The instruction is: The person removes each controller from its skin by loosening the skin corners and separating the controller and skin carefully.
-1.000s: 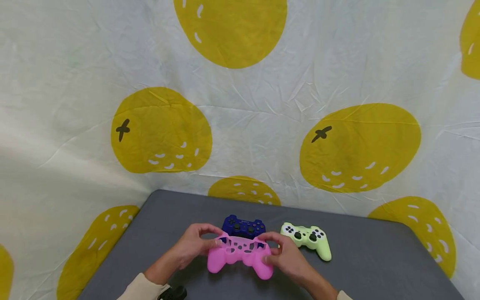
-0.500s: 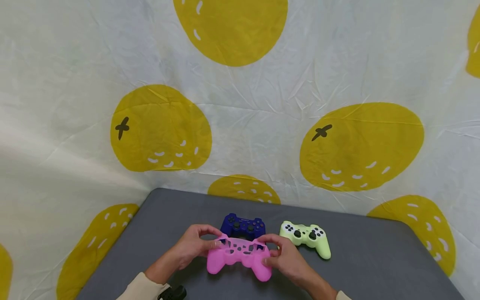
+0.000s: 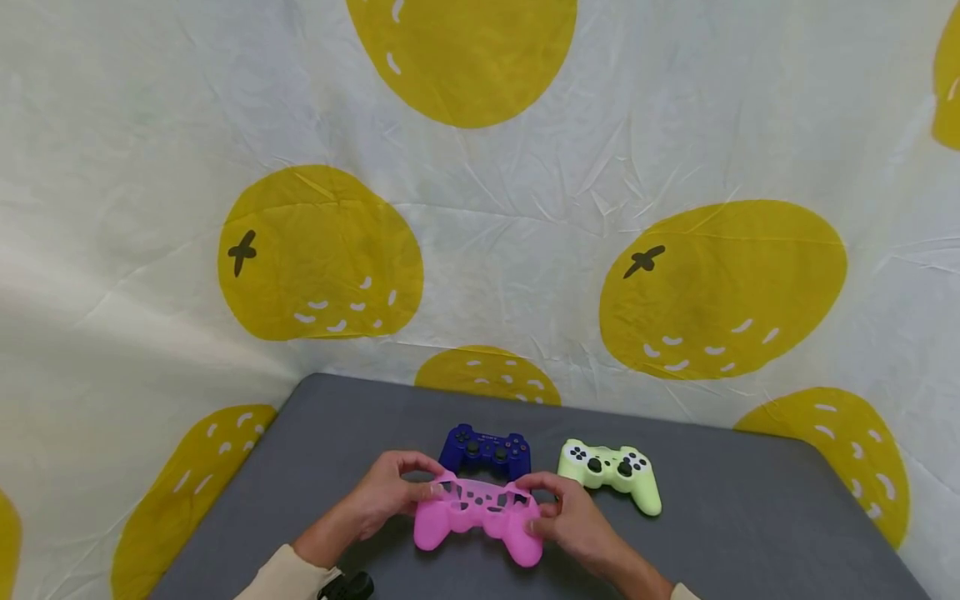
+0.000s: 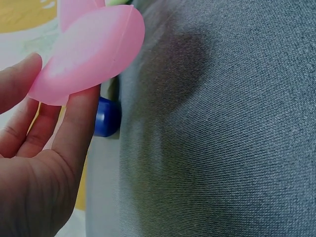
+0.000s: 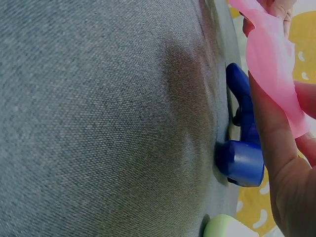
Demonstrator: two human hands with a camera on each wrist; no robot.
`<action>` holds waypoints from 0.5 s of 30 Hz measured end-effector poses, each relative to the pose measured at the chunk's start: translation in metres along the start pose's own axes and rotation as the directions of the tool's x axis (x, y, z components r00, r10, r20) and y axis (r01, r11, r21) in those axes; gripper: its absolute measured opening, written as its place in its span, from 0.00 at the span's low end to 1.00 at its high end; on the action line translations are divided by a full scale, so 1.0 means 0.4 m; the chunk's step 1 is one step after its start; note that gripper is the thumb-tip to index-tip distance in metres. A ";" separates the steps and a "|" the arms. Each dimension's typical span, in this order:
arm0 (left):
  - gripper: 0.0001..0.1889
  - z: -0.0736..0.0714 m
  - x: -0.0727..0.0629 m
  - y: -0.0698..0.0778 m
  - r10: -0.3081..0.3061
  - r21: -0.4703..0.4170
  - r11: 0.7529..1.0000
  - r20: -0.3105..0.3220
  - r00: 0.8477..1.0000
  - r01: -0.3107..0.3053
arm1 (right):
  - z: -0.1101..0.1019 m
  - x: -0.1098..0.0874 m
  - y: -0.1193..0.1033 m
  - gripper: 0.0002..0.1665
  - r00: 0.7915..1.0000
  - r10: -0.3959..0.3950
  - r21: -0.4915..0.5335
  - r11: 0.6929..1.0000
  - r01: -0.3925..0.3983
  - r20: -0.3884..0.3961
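Note:
A pink silicone controller cover, with cut-out holes for buttons and sticks, is held up above the dark table. My left hand pinches its left end between thumb and fingers. At its right end my right hand pinches it the same way. In both wrist views the cover hangs clear of the cloth and casts a shadow. Just behind it lies a dark blue game controller, its lower part hidden by the cover. A pale green controller with a white face lies to the right, near my right hand.
Grey cloth covers the table. A white curtain with yellow fruit prints hangs behind and along the sides. A black object shows at my left wrist.
Both hands keep their hold on the pink cover, which has sunk very slightly. The table and the other controllers sit a little higher in view.

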State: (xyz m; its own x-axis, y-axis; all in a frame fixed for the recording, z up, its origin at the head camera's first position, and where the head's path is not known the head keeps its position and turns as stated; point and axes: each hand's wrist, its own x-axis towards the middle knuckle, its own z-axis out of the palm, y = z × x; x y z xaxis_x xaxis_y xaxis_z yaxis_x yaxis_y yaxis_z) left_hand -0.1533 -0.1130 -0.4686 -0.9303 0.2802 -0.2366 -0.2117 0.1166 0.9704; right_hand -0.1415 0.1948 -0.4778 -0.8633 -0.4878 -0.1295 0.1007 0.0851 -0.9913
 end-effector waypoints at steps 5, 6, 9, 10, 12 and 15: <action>0.15 0.000 0.002 -0.006 -0.006 -0.007 1.000 0.005 1.000 0.006 | 0.000 0.001 0.008 0.35 1.000 0.025 -0.004 1.000 -0.025 -0.010; 0.15 -0.001 0.002 -0.007 -0.006 -0.009 1.000 0.006 1.000 0.006 | 0.000 0.001 0.009 0.35 0.999 0.031 -0.007 0.999 -0.031 -0.013; 0.15 -0.002 0.002 -0.010 -0.007 -0.012 1.000 0.008 1.000 0.007 | 0.003 0.001 0.011 0.35 0.999 0.044 -0.025 0.999 -0.045 -0.018; 0.16 -0.002 0.002 -0.012 -0.008 -0.012 1.000 0.007 1.000 0.008 | 0.003 0.001 0.011 0.35 0.999 0.050 -0.028 0.998 -0.050 -0.019; 0.16 -0.001 0.004 -0.015 -0.012 -0.007 1.000 0.005 1.000 0.012 | 0.005 0.001 0.011 0.35 0.998 0.056 -0.030 0.998 -0.057 -0.022; 0.16 -0.002 0.006 -0.019 -0.017 0.005 1.000 -0.001 1.000 0.017 | 0.006 0.001 0.012 0.35 0.998 0.057 -0.023 0.998 -0.058 -0.023</action>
State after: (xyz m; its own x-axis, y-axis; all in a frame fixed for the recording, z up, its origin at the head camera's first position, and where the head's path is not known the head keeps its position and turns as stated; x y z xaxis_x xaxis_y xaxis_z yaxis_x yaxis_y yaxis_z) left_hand -0.1542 -0.1139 -0.4766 -0.9271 0.2771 -0.2526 -0.2255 0.1262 0.9660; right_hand -0.1402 0.1927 -0.4827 -0.8671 -0.4623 -0.1854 0.1391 0.1327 -0.9814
